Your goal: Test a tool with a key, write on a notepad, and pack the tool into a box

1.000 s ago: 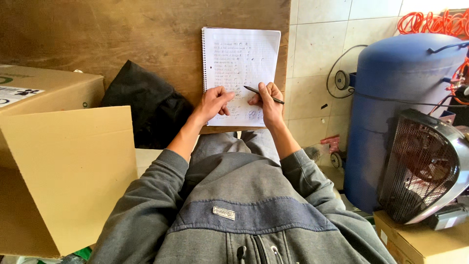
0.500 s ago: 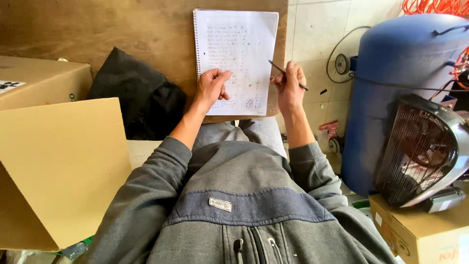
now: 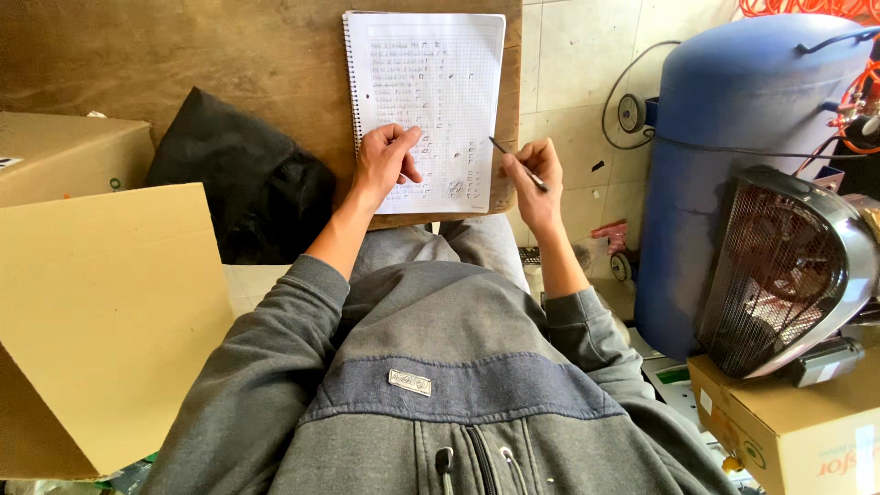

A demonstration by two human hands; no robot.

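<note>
A spiral-bound notebook (image 3: pixel 431 82) with squared paper and handwritten lines lies open on a wooden table (image 3: pixel 183 55). My left hand (image 3: pixel 385 160) rests flat on the lower part of the page, fingers curled a little. My right hand (image 3: pixel 536 179) grips a dark pen (image 3: pixel 515 162) and hovers just off the right edge of the notebook, near the table's corner. The pen tip points toward the page without touching it. My grey sleeves and jacket fill the bottom of the view.
A black bag (image 3: pixel 243 179) lies on the table to the left. Cardboard boxes (image 3: pixel 101 302) stand at the left. On the right are a blue tank (image 3: pixel 733 137), a fan heater (image 3: pixel 788 270) on a carton (image 3: pixel 797 431), and a tiled floor (image 3: pixel 573 64).
My right hand with the pen has moved off the page to the right of the notebook. The left hand stays on the page. The view has shifted slightly.
</note>
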